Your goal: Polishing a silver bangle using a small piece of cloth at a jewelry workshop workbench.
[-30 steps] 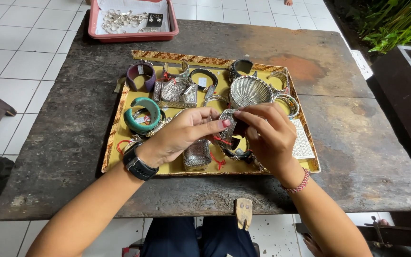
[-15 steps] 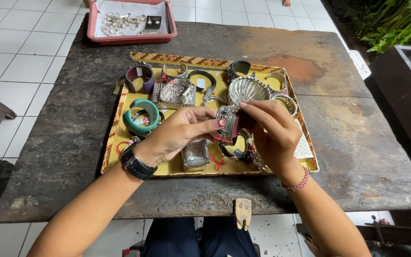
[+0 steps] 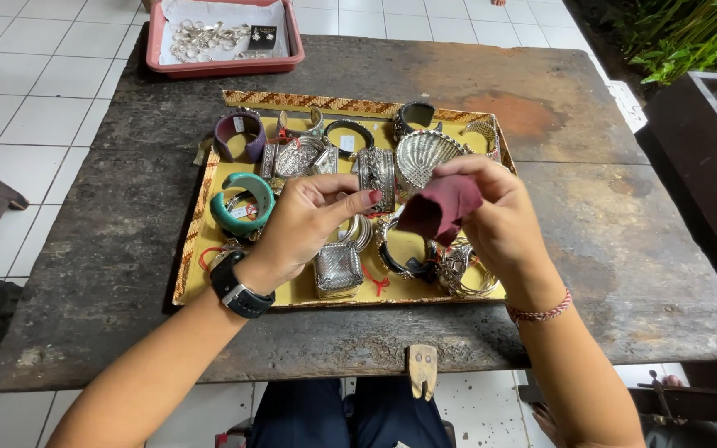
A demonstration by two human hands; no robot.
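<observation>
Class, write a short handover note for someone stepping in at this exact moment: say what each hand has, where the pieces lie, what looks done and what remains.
Left hand: pinches a wide silver cuff, held above the tray.
Right hand: grips a dark red cloth beside the cuff.
Things: the yellow tray on the dark wooden table holds more bracelets, among them a teal bangle and a purple cuff. A red tray of small silver pieces sits at the far edge.
Done: cannot tell which pieces have been wiped.
Left: the cuff is in hand, not back on the tray.
</observation>
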